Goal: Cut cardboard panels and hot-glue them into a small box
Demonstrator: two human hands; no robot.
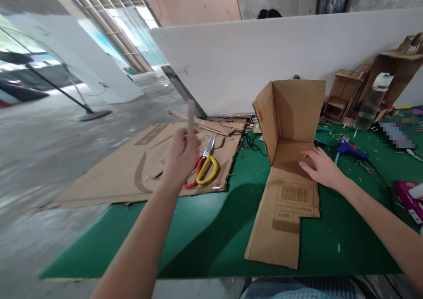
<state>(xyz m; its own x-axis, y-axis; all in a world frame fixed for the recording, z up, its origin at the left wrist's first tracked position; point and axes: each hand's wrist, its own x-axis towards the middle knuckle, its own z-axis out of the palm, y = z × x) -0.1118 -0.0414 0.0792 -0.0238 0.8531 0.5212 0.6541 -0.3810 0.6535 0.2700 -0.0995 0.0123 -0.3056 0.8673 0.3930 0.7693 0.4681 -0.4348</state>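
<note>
At the centre of the frame, a pale, stick-like object [191, 116] is being held upright in the closed left hand [183, 152]; its outline is being blurred, so what it is cannot be told. Right of centre, a folded cardboard piece [286, 197] is being supported on the green tabletop [211, 237]: two panels are being shown upright at the back, and a long panel bearing a printed barcode is being laid flat toward the bottom of the frame. At its right edge the right hand [320, 166] is being held half open, with the fingers loosely curved and the thumb apart; nothing is being gripped by it, and whether the cardboard is being pressed cannot be told.

Just right of the left hand, scissors [206, 155] with red and yellow handles are being borne by a flat cardboard sheet [105, 175], which is being spread past the table's left edge. At the right of the frame, a blue tool [352, 150], a clear bottle [366, 113] and a magenta tool [407, 197] are also being supported by the tabletop.
</note>
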